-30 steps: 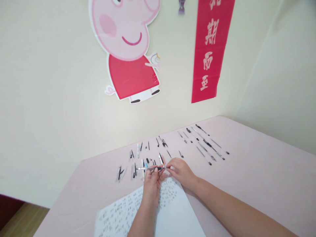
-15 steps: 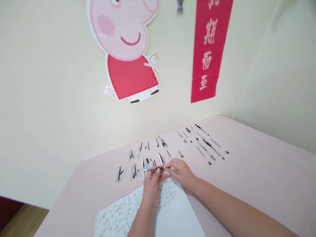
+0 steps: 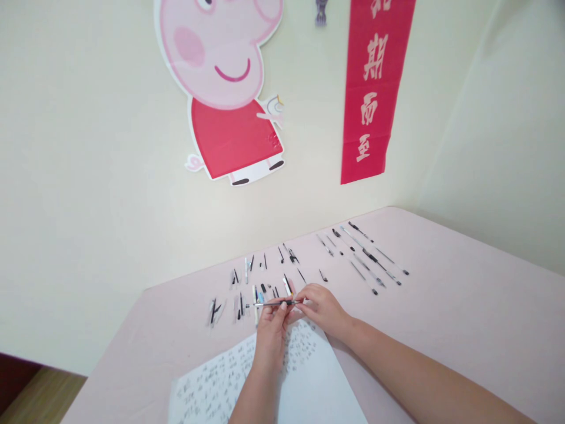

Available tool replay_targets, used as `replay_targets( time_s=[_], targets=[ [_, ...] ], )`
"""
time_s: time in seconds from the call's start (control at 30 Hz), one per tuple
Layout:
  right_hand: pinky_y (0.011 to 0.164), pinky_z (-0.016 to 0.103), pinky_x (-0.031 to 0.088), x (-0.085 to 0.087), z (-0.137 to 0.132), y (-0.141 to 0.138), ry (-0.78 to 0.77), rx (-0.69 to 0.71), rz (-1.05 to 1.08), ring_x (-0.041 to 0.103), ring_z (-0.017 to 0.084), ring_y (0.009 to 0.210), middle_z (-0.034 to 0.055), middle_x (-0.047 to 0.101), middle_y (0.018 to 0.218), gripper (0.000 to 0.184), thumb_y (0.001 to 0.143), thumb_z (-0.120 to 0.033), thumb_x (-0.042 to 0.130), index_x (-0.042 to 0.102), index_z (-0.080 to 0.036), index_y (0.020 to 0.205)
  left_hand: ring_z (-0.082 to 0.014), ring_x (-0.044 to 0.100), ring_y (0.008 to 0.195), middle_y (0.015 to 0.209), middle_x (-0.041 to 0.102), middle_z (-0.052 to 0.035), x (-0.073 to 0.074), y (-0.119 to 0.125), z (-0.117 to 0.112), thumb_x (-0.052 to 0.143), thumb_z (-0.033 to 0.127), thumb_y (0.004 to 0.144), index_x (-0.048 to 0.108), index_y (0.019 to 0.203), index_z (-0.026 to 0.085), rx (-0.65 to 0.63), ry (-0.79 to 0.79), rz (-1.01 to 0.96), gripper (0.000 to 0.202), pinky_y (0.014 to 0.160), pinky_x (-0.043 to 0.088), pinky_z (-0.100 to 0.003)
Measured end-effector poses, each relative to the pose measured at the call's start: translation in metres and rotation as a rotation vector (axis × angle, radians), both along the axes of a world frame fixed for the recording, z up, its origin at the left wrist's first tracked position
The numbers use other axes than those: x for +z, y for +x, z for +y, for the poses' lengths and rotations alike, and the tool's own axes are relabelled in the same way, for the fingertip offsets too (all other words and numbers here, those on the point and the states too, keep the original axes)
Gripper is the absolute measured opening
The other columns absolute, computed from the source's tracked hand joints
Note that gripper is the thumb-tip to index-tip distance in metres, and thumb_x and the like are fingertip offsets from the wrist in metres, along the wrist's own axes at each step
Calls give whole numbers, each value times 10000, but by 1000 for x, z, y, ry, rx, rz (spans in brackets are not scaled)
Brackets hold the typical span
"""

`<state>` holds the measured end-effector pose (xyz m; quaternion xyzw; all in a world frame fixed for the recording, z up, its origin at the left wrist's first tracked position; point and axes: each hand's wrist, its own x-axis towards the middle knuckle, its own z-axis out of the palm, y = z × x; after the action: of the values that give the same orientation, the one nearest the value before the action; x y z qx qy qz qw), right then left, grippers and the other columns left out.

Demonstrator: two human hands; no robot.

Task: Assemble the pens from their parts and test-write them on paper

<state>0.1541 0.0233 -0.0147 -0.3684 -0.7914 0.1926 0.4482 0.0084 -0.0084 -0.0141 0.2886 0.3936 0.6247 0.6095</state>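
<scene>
A slim pen (image 3: 270,304) with a clear barrel and a black grip lies nearly level across my hands, above the top of a written sheet of paper (image 3: 322,377). My left hand (image 3: 274,324) is closed around its middle, thumb on top. At the pen's right end, the fingertips of my right hand (image 3: 320,303) pinch the tip; the exact point of contact is too small to make out. Just beyond my fingers lie pen parts, among them a black piece (image 3: 288,284) and a white tube (image 3: 255,294).
Pen pieces lie in loose groups at the left, such as a black refill (image 3: 214,310). Longer pens, one with a black grip (image 3: 371,255), lie at the back right. The pink table (image 3: 463,306) meets the wall (image 3: 110,147), which bears a pig cutout (image 3: 233,135) and a red banner (image 3: 375,94).
Almost nothing differs. Both hands keep their hold on the pen, and my right fingertips have shifted very slightly at its right end.
</scene>
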Motion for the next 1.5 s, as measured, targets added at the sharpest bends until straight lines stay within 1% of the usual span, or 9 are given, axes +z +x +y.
replay_targets(
  time_s=[0.23,0.47,0.77,0.87,0.93,1.07,1.17,1.27,1.5],
  targets=[
    [708,290,432,-2,0,0,-17,10,-14,568,158,745,31,641,771,73,829,-228,551,614,-191,819,-148,642,819,891,682,-44,0,0,0,725,247,653,618,835,163,-19,-1,0,228,737,500,-260],
    [679,276,421,-5,1,1,-36,29,-46,547,153,715,29,611,755,104,852,-215,495,590,-184,826,-169,639,832,898,684,-55,1,1,-1,731,266,642,626,834,165,-33,4,27,241,765,499,-303],
    [616,262,392,-8,3,-1,-63,53,-96,513,151,650,27,559,665,315,920,-290,341,534,-174,699,-168,629,848,902,687,-64,-3,0,0,715,257,668,631,838,163,-61,25,42,211,760,492,-291],
    [618,261,397,-7,3,-1,-93,63,-84,518,148,644,28,565,660,343,924,-302,329,542,-171,688,-157,630,835,889,688,-58,-2,1,0,717,257,667,632,834,164,-56,26,32,209,767,485,-284],
    [636,260,407,-6,2,-1,-128,69,-48,533,147,669,30,586,698,301,916,-293,356,563,-170,735,-156,631,831,876,690,-55,-1,1,0,723,259,659,634,827,165,-43,28,26,213,774,481,-282],
    [668,253,420,-4,0,-1,-192,68,14,553,143,720,21,607,793,108,857,-238,479,565,-181,886,-158,633,833,866,690,-53,-1,1,0,724,258,653,636,825,165,-28,35,18,214,788,478,-283],
    [666,254,413,-4,-1,-1,-192,69,-7,544,144,706,14,596,770,72,835,-207,498,561,-180,857,-158,631,836,864,685,-53,-2,1,0,711,250,667,633,827,161,-34,41,26,199,795,477,-288],
    [659,255,399,-5,0,-1,-177,75,-47,532,149,704,21,588,748,121,856,-223,461,562,-172,814,-156,627,827,854,678,-44,-3,1,0,704,249,673,628,829,162,-46,36,28,195,782,483,-294],
    [606,240,358,-8,4,-1,-160,101,-100,485,133,632,11,532,650,343,927,-302,319,536,-168,697,-136,615,817,846,676,-30,-2,0,0,712,251,663,632,818,169,-48,19,50,193,766,476,-262]
  ],
)
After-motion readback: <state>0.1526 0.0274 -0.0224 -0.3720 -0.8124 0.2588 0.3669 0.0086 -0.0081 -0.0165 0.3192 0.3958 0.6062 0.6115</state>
